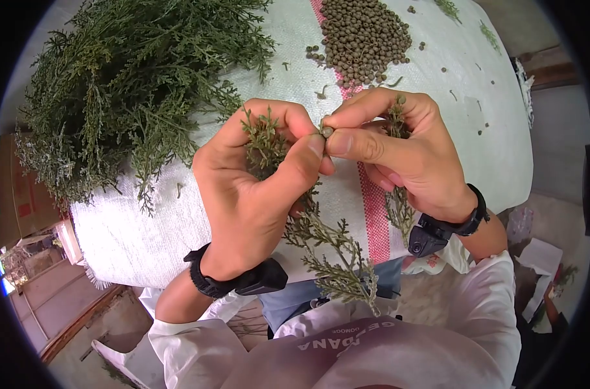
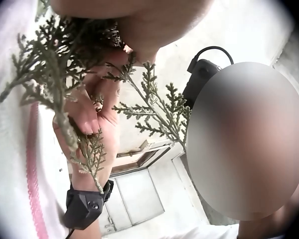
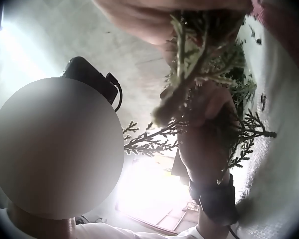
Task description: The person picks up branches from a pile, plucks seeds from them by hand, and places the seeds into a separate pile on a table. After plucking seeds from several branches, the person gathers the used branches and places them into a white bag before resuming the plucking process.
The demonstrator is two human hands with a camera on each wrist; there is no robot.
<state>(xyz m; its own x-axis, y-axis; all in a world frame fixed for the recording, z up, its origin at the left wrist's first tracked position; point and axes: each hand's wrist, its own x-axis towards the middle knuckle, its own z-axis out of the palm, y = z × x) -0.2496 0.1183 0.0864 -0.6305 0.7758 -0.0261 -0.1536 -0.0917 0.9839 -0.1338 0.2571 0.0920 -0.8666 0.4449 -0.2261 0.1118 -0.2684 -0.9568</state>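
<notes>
Both hands meet fingertip to fingertip over the white woven sack (image 1: 463,175). My left hand (image 1: 243,188) holds a green scale-leaved evergreen sprig (image 1: 337,249), its feathery tip hanging toward the lap. Thumb and forefinger of my right hand (image 1: 424,152) pinch a small round greenish cone (image 1: 327,131), and the left thumb tip touches it. A second stretch of evergreen (image 1: 399,211) runs through the right palm and shows below it. In the left wrist view, foliage (image 2: 159,112) hangs beneath the hand; the right wrist view shows blurred stems (image 3: 189,69) close up.
A large heap of evergreen branches (image 1: 133,78) lies at the sack's far left. Beyond the hands is a pile of small brown round cones (image 1: 366,42), with several loose ones and bits scattered to its right. A pink stripe (image 1: 376,227) crosses the sack.
</notes>
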